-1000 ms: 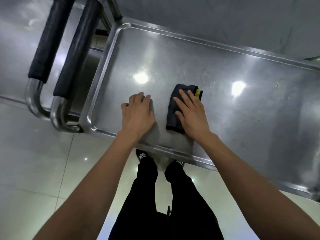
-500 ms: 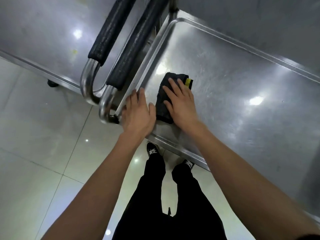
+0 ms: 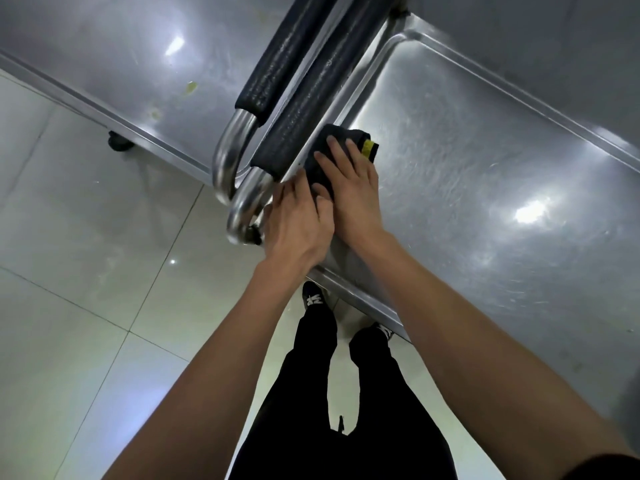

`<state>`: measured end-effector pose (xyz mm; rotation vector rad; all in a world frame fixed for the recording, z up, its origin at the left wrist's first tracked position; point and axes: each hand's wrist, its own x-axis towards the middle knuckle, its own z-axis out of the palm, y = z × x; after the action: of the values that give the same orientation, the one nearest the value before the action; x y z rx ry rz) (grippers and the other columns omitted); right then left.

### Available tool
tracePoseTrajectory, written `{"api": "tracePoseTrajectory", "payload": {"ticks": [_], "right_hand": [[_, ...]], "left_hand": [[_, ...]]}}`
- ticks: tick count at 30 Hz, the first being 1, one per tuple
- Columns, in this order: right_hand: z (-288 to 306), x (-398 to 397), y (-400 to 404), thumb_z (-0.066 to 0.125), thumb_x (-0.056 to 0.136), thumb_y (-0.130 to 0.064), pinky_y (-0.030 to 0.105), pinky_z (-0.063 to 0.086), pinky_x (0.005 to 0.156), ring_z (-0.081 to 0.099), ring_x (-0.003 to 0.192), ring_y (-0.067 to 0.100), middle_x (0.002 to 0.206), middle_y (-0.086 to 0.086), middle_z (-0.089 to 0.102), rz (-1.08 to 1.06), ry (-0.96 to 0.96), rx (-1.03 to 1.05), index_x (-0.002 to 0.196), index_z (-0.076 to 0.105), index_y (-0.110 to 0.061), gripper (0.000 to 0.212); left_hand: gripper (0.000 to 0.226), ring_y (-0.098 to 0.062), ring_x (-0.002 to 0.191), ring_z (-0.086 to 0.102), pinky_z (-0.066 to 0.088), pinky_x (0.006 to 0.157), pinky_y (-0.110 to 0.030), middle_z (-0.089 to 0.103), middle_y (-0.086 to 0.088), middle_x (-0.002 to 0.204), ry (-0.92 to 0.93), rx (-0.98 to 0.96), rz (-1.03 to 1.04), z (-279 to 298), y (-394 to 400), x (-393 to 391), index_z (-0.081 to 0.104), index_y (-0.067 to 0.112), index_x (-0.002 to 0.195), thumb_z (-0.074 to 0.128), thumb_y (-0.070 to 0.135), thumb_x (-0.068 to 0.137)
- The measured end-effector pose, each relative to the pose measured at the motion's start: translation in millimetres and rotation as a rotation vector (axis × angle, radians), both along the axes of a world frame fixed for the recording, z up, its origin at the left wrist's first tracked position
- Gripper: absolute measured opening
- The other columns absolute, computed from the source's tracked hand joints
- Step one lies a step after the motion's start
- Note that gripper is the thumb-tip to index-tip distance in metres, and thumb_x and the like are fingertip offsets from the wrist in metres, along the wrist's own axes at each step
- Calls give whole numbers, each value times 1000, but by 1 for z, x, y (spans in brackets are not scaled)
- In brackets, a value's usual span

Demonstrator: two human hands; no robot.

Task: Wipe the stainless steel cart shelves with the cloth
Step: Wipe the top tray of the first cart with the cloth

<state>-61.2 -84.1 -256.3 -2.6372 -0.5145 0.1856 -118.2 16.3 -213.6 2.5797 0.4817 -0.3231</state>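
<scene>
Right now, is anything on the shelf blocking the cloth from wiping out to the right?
Nothing visible does. The right hand presses the dark cloth flat in the shelf's left corner, beside the padded handle; the steel to the right shows only glare and streaks.

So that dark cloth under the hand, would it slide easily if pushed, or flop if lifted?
The cloth looks folded into a soft pad, so it would probably droop when lifted. It likely weighs little for its size. Under the flat right hand, it probably glides readily over the smooth, shiny shelf, though it may bunch against the raised rim.
</scene>
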Motion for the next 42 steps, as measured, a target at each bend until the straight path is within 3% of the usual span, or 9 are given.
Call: {"api": "tracePoseTrajectory", "payload": {"ticks": [7,16,24,33,42], "right_hand": [[2,-5,-13,51,99,-36,42,19,118,19,151,27,160,2,31,44,-5,-11,145,49,-22,47],[4,-40,-93,54,100,-34,45,23,119,17,151,25,162,2,26,-9,24,-78,148,44,-22,50],[5,-83,-192,55,100,-34,47,25,119,18,151,24,162,1,28,-92,42,-86,147,45,-23,50],[10,-141,-318,53,101,-33,48,24,120,15,152,22,163,-1,24,-247,91,-99,149,43,-24,50],[11,-177,-390,50,102,-35,47,23,120,13,152,22,164,-2,23,-280,92,-97,149,42,-24,49]], "left_hand": [[60,-32,132,44,42,105,-53,44,-14,147,30,72,-93,3,4,2,38,11,145,22,40,94],[50,-33,148,20,30,111,-57,27,-13,158,67,213,-245,3,-29,-6,40,19,144,30,42,101],[46,-24,141,33,29,111,-51,42,-6,152,-2,173,-408,12,-129,-15,50,22,141,30,41,104],[41,-25,132,42,36,103,-49,52,-2,141,-4,216,-623,10,-232,-44,56,21,134,33,39,104],[38,-26,131,42,39,102,-50,52,-3,139,30,267,-692,12,-274,-63,56,21,132,41,37,102]]}}
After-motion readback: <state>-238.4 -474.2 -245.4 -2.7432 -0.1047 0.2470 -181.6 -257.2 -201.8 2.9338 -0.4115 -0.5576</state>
